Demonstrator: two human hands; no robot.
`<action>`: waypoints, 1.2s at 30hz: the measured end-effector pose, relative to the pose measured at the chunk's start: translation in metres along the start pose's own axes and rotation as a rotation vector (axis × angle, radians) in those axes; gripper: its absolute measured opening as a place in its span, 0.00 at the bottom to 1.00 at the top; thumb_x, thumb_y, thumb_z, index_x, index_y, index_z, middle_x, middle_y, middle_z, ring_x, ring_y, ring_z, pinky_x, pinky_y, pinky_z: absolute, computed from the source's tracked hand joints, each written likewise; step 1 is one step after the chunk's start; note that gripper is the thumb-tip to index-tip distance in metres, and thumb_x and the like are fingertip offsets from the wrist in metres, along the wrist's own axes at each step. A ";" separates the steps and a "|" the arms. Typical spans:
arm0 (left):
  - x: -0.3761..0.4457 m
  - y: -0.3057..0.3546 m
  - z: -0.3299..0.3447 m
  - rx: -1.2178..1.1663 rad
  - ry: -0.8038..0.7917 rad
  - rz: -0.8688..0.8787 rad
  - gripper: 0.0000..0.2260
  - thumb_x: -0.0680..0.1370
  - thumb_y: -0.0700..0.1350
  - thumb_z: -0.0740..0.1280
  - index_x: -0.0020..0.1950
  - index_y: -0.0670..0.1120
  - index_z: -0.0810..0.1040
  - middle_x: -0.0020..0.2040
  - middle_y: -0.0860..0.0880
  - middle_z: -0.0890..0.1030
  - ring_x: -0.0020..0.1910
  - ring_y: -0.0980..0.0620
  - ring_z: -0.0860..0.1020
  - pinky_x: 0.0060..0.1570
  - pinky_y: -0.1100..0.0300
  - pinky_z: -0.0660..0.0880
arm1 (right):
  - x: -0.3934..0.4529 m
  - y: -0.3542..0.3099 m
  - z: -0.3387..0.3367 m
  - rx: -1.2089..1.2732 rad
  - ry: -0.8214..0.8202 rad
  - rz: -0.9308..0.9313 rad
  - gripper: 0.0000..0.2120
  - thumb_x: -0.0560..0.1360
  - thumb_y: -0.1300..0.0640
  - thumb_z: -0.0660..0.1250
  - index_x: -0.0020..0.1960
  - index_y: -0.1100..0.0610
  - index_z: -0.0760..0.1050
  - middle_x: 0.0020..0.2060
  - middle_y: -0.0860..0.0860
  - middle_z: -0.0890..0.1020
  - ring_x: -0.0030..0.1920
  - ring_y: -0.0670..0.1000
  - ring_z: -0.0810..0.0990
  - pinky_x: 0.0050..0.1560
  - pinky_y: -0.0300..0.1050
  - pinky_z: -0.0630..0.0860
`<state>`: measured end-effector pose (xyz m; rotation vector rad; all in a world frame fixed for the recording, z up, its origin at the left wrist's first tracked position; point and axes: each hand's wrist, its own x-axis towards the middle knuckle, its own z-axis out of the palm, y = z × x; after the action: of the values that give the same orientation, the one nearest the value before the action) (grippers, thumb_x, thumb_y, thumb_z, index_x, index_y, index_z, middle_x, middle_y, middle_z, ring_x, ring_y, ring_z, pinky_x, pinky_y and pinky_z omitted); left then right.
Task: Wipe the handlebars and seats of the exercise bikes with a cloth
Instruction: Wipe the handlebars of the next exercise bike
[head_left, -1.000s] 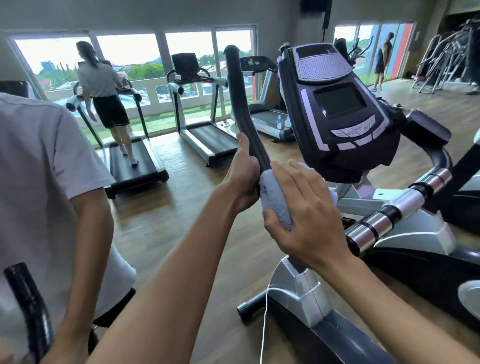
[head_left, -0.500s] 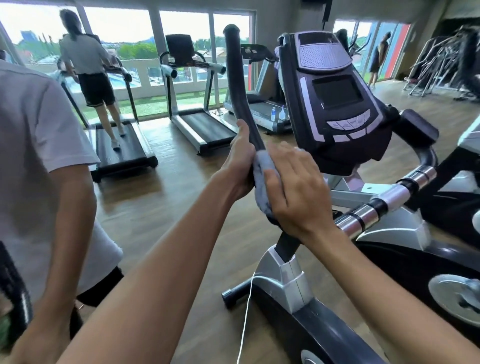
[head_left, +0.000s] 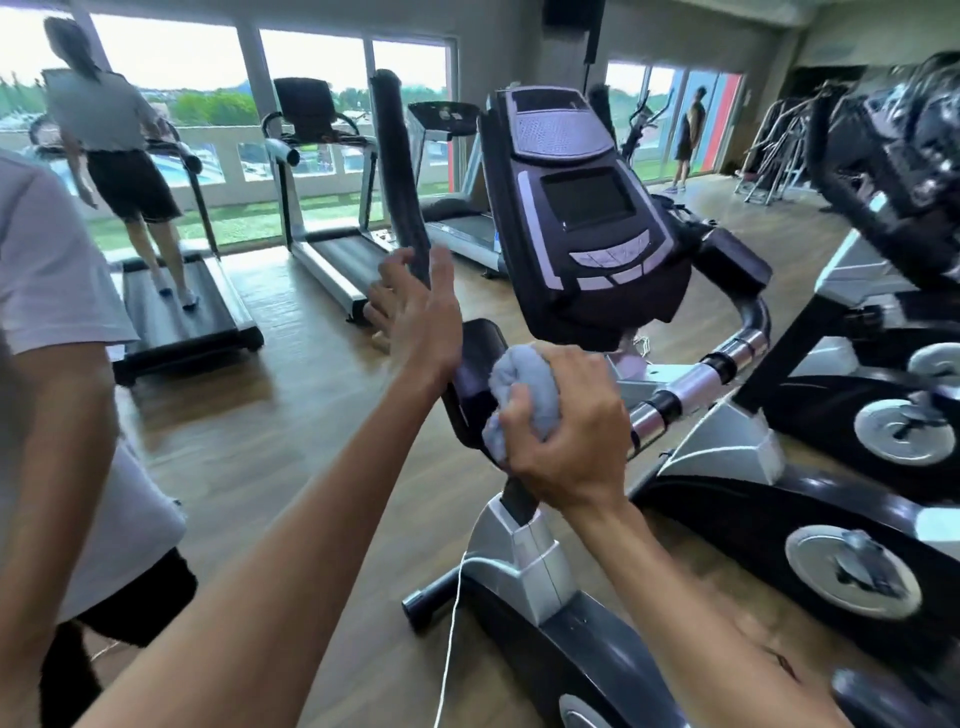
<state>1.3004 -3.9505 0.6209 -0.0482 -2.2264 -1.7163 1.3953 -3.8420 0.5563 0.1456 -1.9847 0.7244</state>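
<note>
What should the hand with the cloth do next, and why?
Probably slide the cloth back up the black handlebar. The right hand has it bunched near the bar's bottom, and the left hand is open beside the bar.

Wooden plank floor (head_left: 270, 441), on which the gym machines are carried. The nearest exercise bike (head_left: 545, 613) is stood at 6 o'clock, with a white cord (head_left: 451, 623) hung down beside its base. A second bike (head_left: 810, 525) is set just beside it at 4 o'clock. Three treadmills (head_left: 182, 317) (head_left: 332, 260) (head_left: 462, 223) are ranged before the windows from 10 to 12 o'clock.
</note>
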 end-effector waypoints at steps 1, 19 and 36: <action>-0.007 0.004 0.001 0.076 0.043 0.127 0.18 0.84 0.59 0.57 0.70 0.51 0.66 0.67 0.49 0.62 0.72 0.46 0.61 0.74 0.42 0.57 | 0.003 0.003 -0.008 0.203 0.077 0.167 0.12 0.75 0.49 0.60 0.48 0.54 0.79 0.41 0.49 0.80 0.43 0.53 0.77 0.48 0.49 0.73; -0.039 -0.001 0.034 0.550 -0.086 0.636 0.19 0.79 0.59 0.59 0.38 0.51 0.81 0.40 0.55 0.76 0.46 0.53 0.71 0.60 0.57 0.60 | 0.010 0.092 -0.045 -0.309 -0.406 0.058 0.20 0.70 0.43 0.57 0.46 0.55 0.81 0.41 0.52 0.83 0.45 0.59 0.79 0.44 0.52 0.75; -0.048 -0.001 0.023 0.391 -0.148 0.593 0.21 0.78 0.56 0.62 0.31 0.46 0.80 0.29 0.51 0.77 0.37 0.50 0.74 0.57 0.44 0.73 | 0.034 0.101 -0.049 -0.381 -0.589 0.074 0.25 0.70 0.41 0.49 0.45 0.52 0.80 0.42 0.52 0.84 0.47 0.59 0.80 0.44 0.51 0.75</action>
<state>1.3402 -3.9210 0.6019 -0.6841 -2.2911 -0.9804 1.3761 -3.7260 0.5581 0.0584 -2.6650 0.3536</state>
